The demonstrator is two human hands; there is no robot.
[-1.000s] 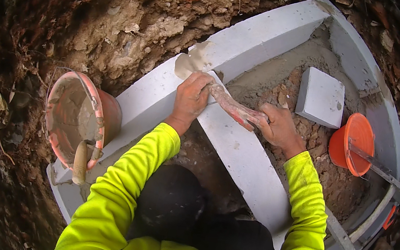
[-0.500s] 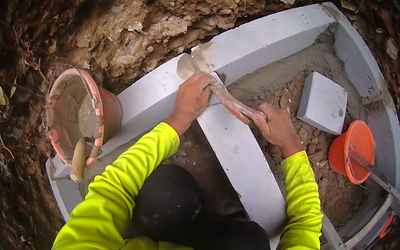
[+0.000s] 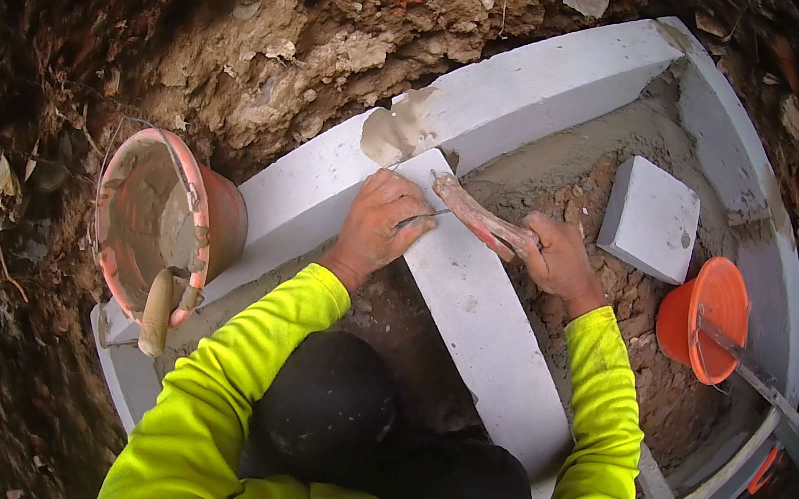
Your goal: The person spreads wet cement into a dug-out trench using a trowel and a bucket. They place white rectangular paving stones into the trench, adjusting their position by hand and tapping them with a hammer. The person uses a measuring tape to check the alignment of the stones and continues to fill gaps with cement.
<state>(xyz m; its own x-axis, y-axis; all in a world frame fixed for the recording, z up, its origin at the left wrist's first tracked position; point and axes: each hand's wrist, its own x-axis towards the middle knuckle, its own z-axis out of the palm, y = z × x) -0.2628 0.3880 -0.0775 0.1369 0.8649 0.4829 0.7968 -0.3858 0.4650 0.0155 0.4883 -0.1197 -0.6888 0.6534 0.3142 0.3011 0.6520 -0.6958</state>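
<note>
A long white block (image 3: 489,297) runs from the white block wall (image 3: 336,155) towards me, with a patch of wet mortar (image 3: 389,137) where they meet. My left hand (image 3: 378,221) rests at the block's far end, fingers pinched on a thin metal rod (image 3: 427,217), like a nail or wire. My right hand (image 3: 564,261) is closed around a mortar-smeared tool with reddish patches (image 3: 477,221). Its far end points at my left hand, just above the block. The tool's exact kind is hard to make out under the dirt.
On the left stands an orange bucket (image 3: 227,217) of mortar with a wooden-handled trowel (image 3: 157,314) at its rim. A loose white block (image 3: 653,217) and a smaller orange bucket (image 3: 678,317) are on the right, near metal bars (image 3: 794,438). Rough earth (image 3: 246,37) rises behind the wall.
The far end of the tool, which reached my left fingers before, now sits a little apart from them. The thin rod shows more clearly now. My view has shifted slightly.
</note>
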